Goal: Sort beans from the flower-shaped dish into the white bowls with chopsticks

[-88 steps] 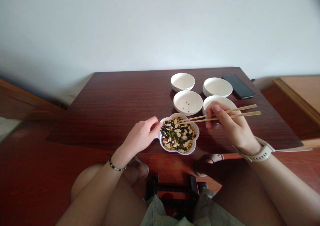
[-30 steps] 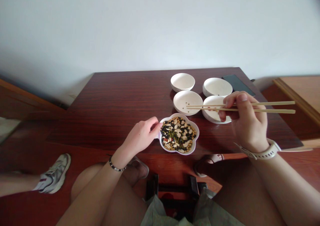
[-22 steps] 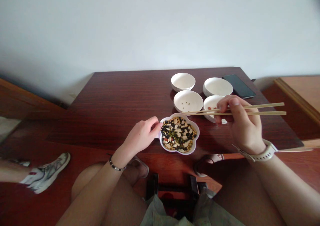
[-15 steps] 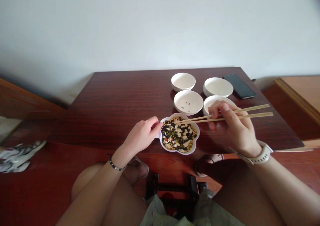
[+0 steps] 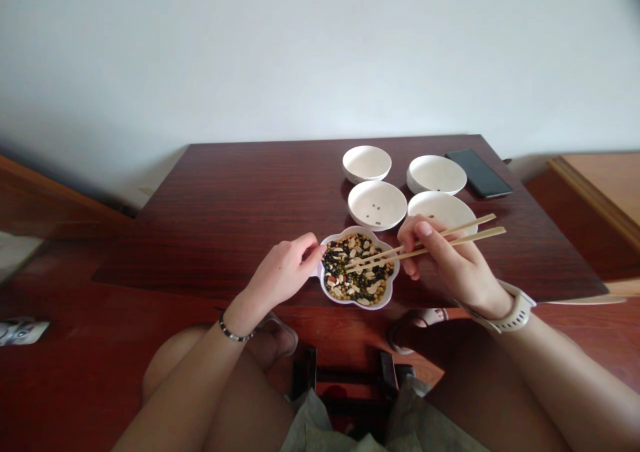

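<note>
My left hand (image 5: 287, 269) pinches the rim and short handle of a white flower-shaped dish (image 5: 397, 272) at the table's front edge. Mixed beans and peanuts (image 5: 357, 282) fill the dish: black, green and yellow ones, pale peanut halves and a few reddish pieces. In my right hand (image 5: 445, 259) is a pair of wooden chopsticks (image 5: 470, 232), held aslant, their tips down among the beans near the dish's middle. Whether the tips grip a bean is too small to tell. Just behind my right fingers stands a white bowl (image 5: 450, 205) with a small reddish piece in it.
Behind the dish, one white bowl (image 5: 377, 195) holds several small green beans. Two more white bowls, one at the back left (image 5: 367, 162) and one at the back right (image 5: 437, 172), stand beyond. A black phone (image 5: 479, 173) lies right of them. Another person's shoe (image 5: 23, 332) shows at far left.
My right hand has moved left and slightly down, bringing the chopstick tips lower into the beans. My left hand and the dish have stayed put. The other person's shoe has shifted left.
</note>
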{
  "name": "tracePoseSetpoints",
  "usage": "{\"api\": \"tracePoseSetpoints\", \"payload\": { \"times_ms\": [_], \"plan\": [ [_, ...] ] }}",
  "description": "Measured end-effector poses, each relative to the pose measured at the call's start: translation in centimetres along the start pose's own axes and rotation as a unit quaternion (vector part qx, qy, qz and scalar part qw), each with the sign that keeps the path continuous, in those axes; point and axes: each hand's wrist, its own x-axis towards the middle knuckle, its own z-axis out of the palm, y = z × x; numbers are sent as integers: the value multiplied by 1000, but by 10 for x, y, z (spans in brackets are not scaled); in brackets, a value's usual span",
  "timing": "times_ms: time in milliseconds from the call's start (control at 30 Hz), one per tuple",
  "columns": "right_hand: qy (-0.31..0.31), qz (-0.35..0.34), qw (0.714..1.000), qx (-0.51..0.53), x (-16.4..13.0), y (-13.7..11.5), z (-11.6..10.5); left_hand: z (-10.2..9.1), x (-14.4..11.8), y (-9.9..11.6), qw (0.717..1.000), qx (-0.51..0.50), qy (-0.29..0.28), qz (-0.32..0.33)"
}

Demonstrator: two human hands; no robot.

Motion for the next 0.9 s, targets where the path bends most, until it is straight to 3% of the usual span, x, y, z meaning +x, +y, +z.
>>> {"api": "tracePoseSetpoints", "payload": {
  "times_ms": [900],
  "plan": [
    [-7, -14, 1000, -9, -1, 2, 4, -1, 1, 1, 1000, 3, 4, 4]
  ]
}}
